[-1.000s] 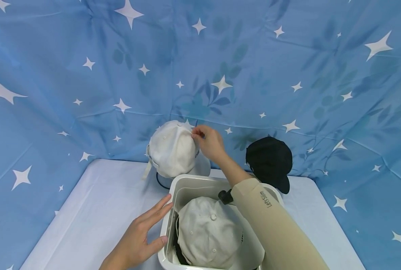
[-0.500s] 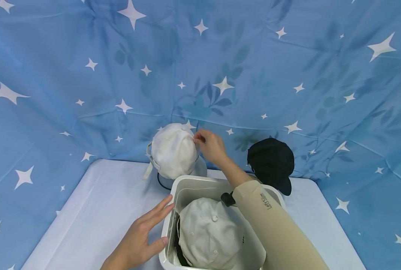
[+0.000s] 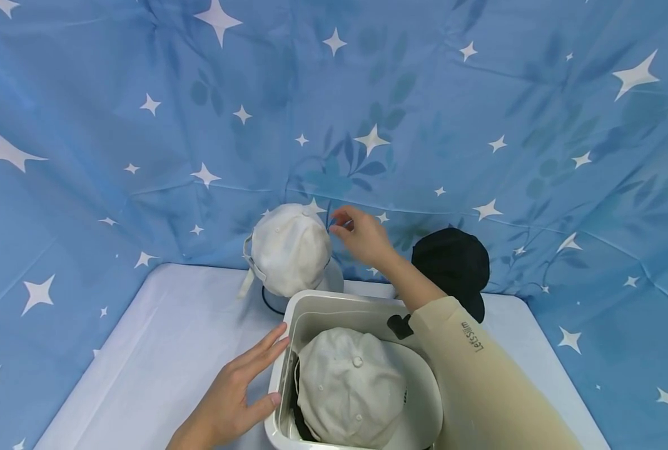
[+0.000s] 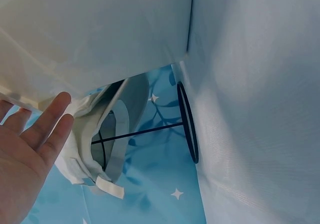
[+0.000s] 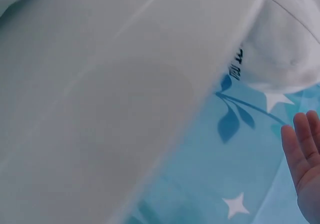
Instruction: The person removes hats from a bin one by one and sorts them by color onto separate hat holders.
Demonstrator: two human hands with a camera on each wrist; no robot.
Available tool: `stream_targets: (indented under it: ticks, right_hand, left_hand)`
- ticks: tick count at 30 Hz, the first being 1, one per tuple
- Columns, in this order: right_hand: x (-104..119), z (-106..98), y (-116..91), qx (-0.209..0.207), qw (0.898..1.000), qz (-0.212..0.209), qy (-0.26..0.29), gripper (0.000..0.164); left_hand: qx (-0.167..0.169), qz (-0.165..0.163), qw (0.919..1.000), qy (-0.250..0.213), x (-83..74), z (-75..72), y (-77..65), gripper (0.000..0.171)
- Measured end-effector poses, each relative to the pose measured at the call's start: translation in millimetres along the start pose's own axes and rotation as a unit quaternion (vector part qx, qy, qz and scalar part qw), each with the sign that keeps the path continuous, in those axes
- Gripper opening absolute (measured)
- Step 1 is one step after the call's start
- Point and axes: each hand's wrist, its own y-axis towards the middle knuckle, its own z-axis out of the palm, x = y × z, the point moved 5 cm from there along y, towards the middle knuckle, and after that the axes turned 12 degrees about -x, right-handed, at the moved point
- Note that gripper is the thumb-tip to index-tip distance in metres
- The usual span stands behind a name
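Observation:
A white baseball cap (image 3: 290,250) hangs on a black wire stand (image 4: 187,124) behind the bin, its brim to the right. My right hand (image 3: 362,234) is just right of that cap, fingers loosely bent, with a gap between fingertips and cloth. In the right wrist view, the same hand (image 5: 306,169) is below the white cap (image 5: 285,44) and holds nothing. My left hand (image 3: 232,390) has its fingers extended, the tips resting against the left rim of the light grey plastic bin (image 3: 274,406). Inside the bin lies a beige baseball cap (image 3: 348,384), brim to the right.
A black baseball cap (image 3: 451,265) is at the back right, partly behind my right forearm; its support is hidden. Something black (image 3: 303,425) shows beneath the beige cap. A blue star-print curtain (image 3: 334,112) stands behind the white-covered table (image 3: 193,312).
My right fingers have let go of the white cap and drawn back slightly to the right; the forearm has shifted right too. The left hand has stayed at the bin rim.

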Motion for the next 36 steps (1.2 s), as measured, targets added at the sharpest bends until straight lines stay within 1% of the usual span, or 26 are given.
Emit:
stream_targets:
  ticks: [7,15,19,25,29,36]
  right_hand:
    - [5,-26,-11,0.01,1.0,-0.005,-0.005,0.043]
    - [7,-46,-24,0.024,1.0,-0.017,0.007,0.05]
    - [10,-56,-31,0.03,0.999,-0.034,0.017,0.055]
    - [11,-67,-45,0.035,0.996,-0.078,0.027,0.059]
    - [9,-71,-54,0.04,0.994,-0.098,0.019,0.059]
    - [11,-76,-73,0.059,0.991,-0.121,-0.014,0.064]
  left_hand:
    - [-0.002,0.006,1.0,-0.005,-1.0,0.1,1.4,0.073]
    - [-0.002,0.003,1.0,-0.004,-2.4,-0.2,1.5,0.071]
    - [0.0,0.002,1.0,-0.006,-2.4,0.3,1.3,0.072]
    - [-0.001,0.006,1.0,-0.007,-2.4,0.6,1.4,0.073]
    - [-0.001,0.003,1.0,-0.008,-2.0,0.4,1.2,0.072]
    - [-0.003,0.001,0.9999,-0.011,-1.7,1.0,0.7,0.073]
